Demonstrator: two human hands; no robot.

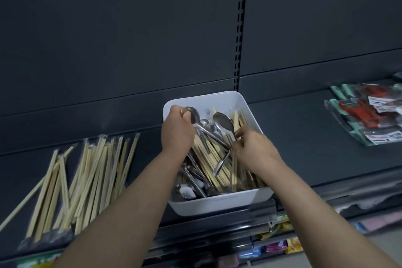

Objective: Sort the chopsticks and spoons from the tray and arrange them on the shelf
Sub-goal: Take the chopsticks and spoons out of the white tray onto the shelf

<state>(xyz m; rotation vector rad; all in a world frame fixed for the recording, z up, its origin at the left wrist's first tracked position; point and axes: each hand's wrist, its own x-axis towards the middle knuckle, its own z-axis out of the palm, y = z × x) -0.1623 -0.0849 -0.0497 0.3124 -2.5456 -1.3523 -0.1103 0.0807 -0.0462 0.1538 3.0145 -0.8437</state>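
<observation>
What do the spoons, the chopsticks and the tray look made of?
Spoons: likely polished metal, grey with bright reflections. Chopsticks: probably bamboo or wood, pale tan and matte. Tray: seems smooth white plastic, rounded moulded corners.

Clear packets of red and teal tools [367, 115] far right, colourful packs [274, 247] below, slotted upright [240, 28] behind

The tray [219, 203] is white, the spoons [224, 123] silver-grey and the chopsticks [95, 169] pale tan. The shelf [304, 137] is dark slate grey; the packets [369, 119] show red, mint green and white.
</observation>
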